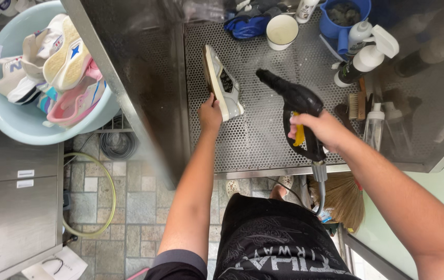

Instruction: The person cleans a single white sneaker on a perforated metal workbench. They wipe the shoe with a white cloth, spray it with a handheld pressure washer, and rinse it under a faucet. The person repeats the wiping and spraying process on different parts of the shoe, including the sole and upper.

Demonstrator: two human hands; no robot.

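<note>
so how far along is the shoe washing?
Done: cannot tell; no spray or suds show. In hand: the left hand holds a grey-and-white sneaker on edge on the perforated metal tray, while the right hand aims a black spray gun toward it. Left: several sneakers piled in the pale blue tub.

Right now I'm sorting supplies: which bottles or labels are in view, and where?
Spray bottle: white, dark base, upper right of perforated tray.
White bottle: top edge, beside blue jug.
Clear bottle: right of the brush.
Two white labels: on grey cabinet, left.
</note>
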